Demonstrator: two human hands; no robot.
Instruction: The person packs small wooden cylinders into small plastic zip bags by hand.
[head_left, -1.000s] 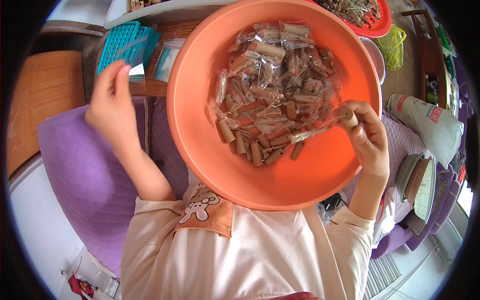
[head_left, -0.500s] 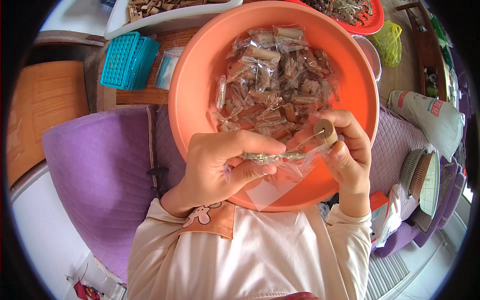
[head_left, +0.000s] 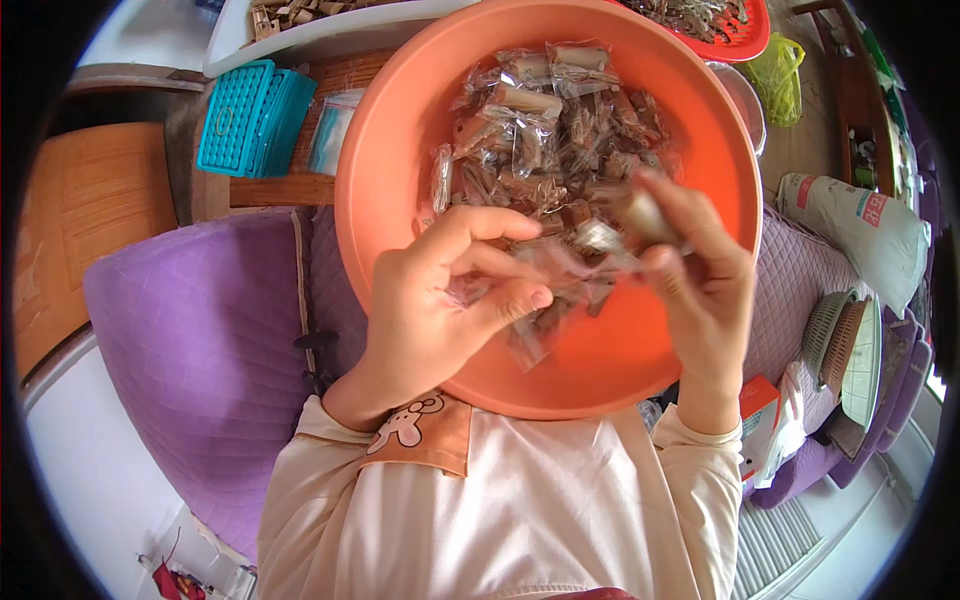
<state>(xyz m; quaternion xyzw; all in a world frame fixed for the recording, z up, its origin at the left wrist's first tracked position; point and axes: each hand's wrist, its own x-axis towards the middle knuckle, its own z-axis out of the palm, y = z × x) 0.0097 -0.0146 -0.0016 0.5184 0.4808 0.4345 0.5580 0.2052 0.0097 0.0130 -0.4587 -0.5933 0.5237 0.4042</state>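
In front of me is a large orange basin [head_left: 385, 140] heaped with cork-shaped stoppers in clear wrappers [head_left: 540, 100]. My right hand [head_left: 705, 275] is over the basin's right part, fingers closed round a tan cork-like stopper [head_left: 648, 218] blurred by motion. A crinkled clear plastic bag [head_left: 535, 335] hangs between my hands, also smeared; a silvery bundle [head_left: 598, 237] shows near the stopper. My left hand [head_left: 435, 290] is over the left part of the basin with thumb and fingers apart, close to the bag. Whether it touches the bag is hard to make out.
A white tub [head_left: 320, 35] of brown pieces and a red basket [head_left: 745, 35] of wiry bundles stand behind the basin. Teal trays [head_left: 250, 120] and clear bags [head_left: 335, 130] lie at the left. Purple quilted seating [head_left: 200, 330] flanks the basin; stacked baskets [head_left: 845, 350] stand right.
My left fingers have spread from their pinch on the wire bundle. The stopper in my right hand has moved slightly up and left. The wire bundle no longer stretches between my hands.
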